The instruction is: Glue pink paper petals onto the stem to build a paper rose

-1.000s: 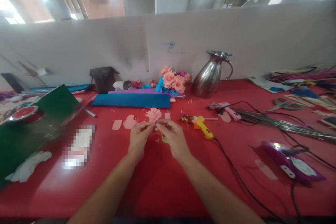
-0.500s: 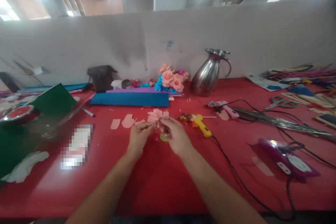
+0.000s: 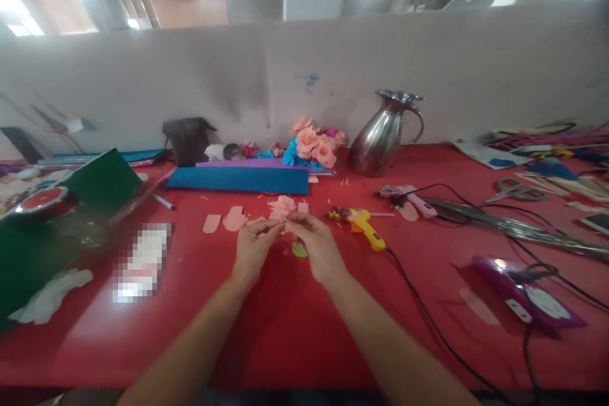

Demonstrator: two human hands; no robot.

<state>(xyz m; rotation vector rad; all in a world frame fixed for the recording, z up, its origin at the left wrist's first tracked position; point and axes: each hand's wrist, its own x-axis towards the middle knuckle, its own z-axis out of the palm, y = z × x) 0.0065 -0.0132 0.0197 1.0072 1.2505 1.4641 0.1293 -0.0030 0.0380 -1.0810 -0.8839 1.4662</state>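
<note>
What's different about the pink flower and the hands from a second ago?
The pink flower has shifted slightly right, toward the small pink piece. More of the green piece shows beside the right hand. That hand and the left hand still pinch at the flower's base; nothing was visibly let go. The yellow glue gun and metal jug stayed put.

Flower (image 3: 282, 205): base hidden behind fingertips of left hand (image 3: 254, 246) and right hand (image 3: 318, 248). Green disc (image 3: 299, 250) part-covered by right hand. Wall mark (image 3: 311, 81) blurred, illegible. Pixelated item (image 3: 145, 260) unidentifiable. Green board (image 3: 28, 279) cut by left edge.
</note>
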